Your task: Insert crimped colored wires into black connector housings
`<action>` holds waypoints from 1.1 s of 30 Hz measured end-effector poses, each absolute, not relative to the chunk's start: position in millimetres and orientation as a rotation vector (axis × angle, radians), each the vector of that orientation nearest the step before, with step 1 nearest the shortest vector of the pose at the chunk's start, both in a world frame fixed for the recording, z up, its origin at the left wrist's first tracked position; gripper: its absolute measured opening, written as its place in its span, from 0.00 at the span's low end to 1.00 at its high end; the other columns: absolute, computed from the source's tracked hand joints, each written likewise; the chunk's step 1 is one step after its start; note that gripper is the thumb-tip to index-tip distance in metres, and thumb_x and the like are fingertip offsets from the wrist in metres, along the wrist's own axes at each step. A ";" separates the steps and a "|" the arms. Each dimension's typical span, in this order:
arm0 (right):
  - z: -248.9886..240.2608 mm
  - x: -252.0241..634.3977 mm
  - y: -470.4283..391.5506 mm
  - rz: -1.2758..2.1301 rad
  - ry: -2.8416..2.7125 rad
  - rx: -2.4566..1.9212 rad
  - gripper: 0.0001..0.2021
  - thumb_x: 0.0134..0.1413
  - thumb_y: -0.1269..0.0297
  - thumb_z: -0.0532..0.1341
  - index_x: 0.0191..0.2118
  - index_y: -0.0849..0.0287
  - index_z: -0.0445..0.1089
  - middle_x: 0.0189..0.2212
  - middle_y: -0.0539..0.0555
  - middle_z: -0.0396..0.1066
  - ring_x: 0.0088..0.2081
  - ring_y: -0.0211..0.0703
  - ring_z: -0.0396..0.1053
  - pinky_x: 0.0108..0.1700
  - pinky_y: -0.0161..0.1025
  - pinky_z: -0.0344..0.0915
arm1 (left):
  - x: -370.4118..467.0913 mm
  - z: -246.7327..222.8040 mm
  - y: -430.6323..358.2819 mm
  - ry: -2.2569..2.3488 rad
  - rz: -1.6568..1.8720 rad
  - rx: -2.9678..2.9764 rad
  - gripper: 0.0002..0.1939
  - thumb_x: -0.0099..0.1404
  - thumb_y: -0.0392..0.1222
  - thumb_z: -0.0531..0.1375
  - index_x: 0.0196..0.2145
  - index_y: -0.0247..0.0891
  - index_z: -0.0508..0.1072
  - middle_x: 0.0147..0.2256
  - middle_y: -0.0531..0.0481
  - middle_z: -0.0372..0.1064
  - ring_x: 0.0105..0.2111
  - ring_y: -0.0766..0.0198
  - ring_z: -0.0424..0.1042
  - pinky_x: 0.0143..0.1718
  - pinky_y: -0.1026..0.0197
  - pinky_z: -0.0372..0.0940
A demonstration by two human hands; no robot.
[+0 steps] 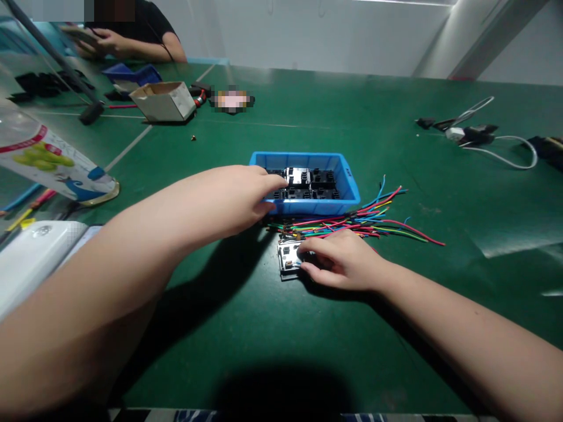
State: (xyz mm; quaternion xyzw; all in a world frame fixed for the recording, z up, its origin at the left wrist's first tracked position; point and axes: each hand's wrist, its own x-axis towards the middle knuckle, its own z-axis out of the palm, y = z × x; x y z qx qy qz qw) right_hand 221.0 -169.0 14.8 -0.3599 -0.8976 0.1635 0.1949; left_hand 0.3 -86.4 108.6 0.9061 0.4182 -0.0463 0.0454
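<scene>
My left hand (pixel 250 196) reaches over the left side of a blue plastic bin (pixel 303 207). Its index finger points in over the contents and its thumb is apart from it; nothing shows between them. Inside the bin lie several black electrical modules (pixel 324 177), one with a bright, pale top. In front of the bin, my right hand (pixel 341 261) grips the right edge of a square electrical module (pixel 288 255) lying on the table. A bit of light blue shows by the thumb. Between bin and module is a bundle of coloured wires (pixel 382 224), their ends fanned to the right.
On the left stand a drink bottle (pixel 57 161) and a white device (pixel 39 246). Farther back are an open cardboard box (pixel 163 102) and a blue tray (pixel 132 75). A white cable (pixel 523 140) lies at right. Across the table a person (pixel 145 35) holds a phone-like object.
</scene>
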 end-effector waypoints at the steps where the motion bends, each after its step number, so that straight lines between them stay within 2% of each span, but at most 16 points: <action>1: 14.9 221.1 -168.9 0.473 -2.516 -1.011 0.10 0.61 0.59 0.57 0.41 0.59 0.71 0.16 0.44 0.63 0.20 0.34 0.60 0.26 0.34 0.49 | -2.0 113.3 -90.3 1.318 -0.107 2.755 0.22 0.63 0.45 0.56 0.55 0.43 0.71 0.45 0.46 0.73 0.44 0.54 0.73 0.48 0.55 0.63; 3: 14.9 221.2 -168.9 0.494 -2.506 -1.009 0.10 0.61 0.59 0.57 0.41 0.59 0.71 0.16 0.44 0.63 0.19 0.33 0.60 0.26 0.34 0.49 | -4.8 120.6 -100.9 1.369 -0.145 2.701 0.17 0.62 0.47 0.57 0.47 0.42 0.75 0.37 0.45 0.73 0.39 0.53 0.73 0.46 0.54 0.63; 5: 14.9 221.1 -169.3 0.509 -2.494 -1.013 0.10 0.61 0.60 0.57 0.41 0.60 0.71 0.16 0.44 0.63 0.19 0.33 0.60 0.26 0.33 0.48 | -4.1 122.1 -114.3 1.413 -0.326 2.631 0.13 0.61 0.50 0.58 0.37 0.41 0.77 0.29 0.46 0.72 0.31 0.56 0.72 0.40 0.54 0.63; 8: 14.7 220.1 -170.3 0.548 -2.484 -1.048 0.11 0.61 0.60 0.57 0.42 0.61 0.71 0.18 0.45 0.65 0.20 0.33 0.61 0.26 0.33 0.49 | 0.6 109.4 -133.6 1.305 -0.545 2.623 0.17 0.62 0.56 0.56 0.30 0.41 0.75 0.25 0.46 0.72 0.24 0.57 0.69 0.30 0.55 0.60; 11: 14.9 218.7 -171.5 0.668 -2.438 -1.129 0.12 0.60 0.59 0.58 0.45 0.59 0.70 0.20 0.45 0.66 0.21 0.33 0.61 0.27 0.32 0.51 | 1.1 86.4 -144.9 1.174 -0.436 2.616 0.16 0.67 0.55 0.52 0.37 0.42 0.73 0.32 0.45 0.76 0.28 0.53 0.73 0.28 0.56 0.59; 14: 16.3 217.5 -172.5 0.785 -2.398 -1.205 0.12 0.60 0.59 0.59 0.46 0.58 0.69 0.21 0.44 0.66 0.22 0.33 0.61 0.27 0.32 0.52 | -5.9 68.5 -148.0 1.161 -0.283 2.520 0.13 0.67 0.50 0.52 0.41 0.41 0.69 0.41 0.44 0.76 0.37 0.52 0.75 0.34 0.55 0.64; 16: 17.9 217.2 -172.7 0.830 -2.392 -1.231 0.12 0.59 0.59 0.59 0.46 0.58 0.68 0.20 0.44 0.65 0.22 0.34 0.61 0.27 0.33 0.52 | -11.2 63.5 -147.8 1.166 -0.271 2.467 0.11 0.65 0.46 0.54 0.42 0.40 0.68 0.43 0.43 0.75 0.38 0.53 0.74 0.36 0.56 0.65; 20: 20.2 217.6 -171.9 0.969 -2.330 -1.255 0.13 0.59 0.59 0.60 0.47 0.57 0.68 0.21 0.43 0.65 0.22 0.34 0.62 0.27 0.32 0.54 | -12.1 63.7 -146.9 1.190 -0.227 2.370 0.11 0.63 0.41 0.53 0.43 0.39 0.68 0.42 0.44 0.73 0.37 0.56 0.73 0.37 0.56 0.66; 24: 19.1 219.3 -170.7 1.076 -2.247 -1.223 0.11 0.57 0.60 0.61 0.44 0.57 0.68 0.23 0.45 0.67 0.24 0.34 0.64 0.28 0.32 0.57 | -2.7 60.1 -147.7 1.243 -0.046 2.249 0.14 0.63 0.38 0.49 0.42 0.40 0.70 0.43 0.45 0.72 0.42 0.56 0.71 0.46 0.53 0.66; 27: 16.7 220.2 -169.9 1.134 -2.214 -1.197 0.09 0.55 0.62 0.62 0.42 0.57 0.69 0.20 0.43 0.65 0.21 0.32 0.61 0.25 0.31 0.55 | 2.4 52.5 -148.7 1.188 0.084 2.197 0.15 0.65 0.40 0.49 0.44 0.39 0.71 0.45 0.45 0.70 0.46 0.56 0.70 0.51 0.52 0.64; 30: 14.3 220.3 -169.0 1.156 -2.192 -1.169 0.08 0.54 0.63 0.62 0.40 0.57 0.68 0.18 0.41 0.62 0.19 0.30 0.57 0.24 0.30 0.54 | 4.8 43.2 -148.6 1.129 0.213 2.158 0.13 0.66 0.44 0.52 0.43 0.38 0.71 0.43 0.46 0.69 0.41 0.59 0.70 0.47 0.55 0.66; 33: 12.5 220.0 -168.4 1.124 -2.184 -1.168 0.08 0.53 0.64 0.62 0.40 0.57 0.67 0.18 0.41 0.62 0.20 0.30 0.57 0.25 0.30 0.54 | 6.0 34.4 -146.7 1.011 0.368 2.183 0.12 0.65 0.43 0.54 0.43 0.37 0.72 0.42 0.45 0.67 0.38 0.62 0.69 0.42 0.59 0.67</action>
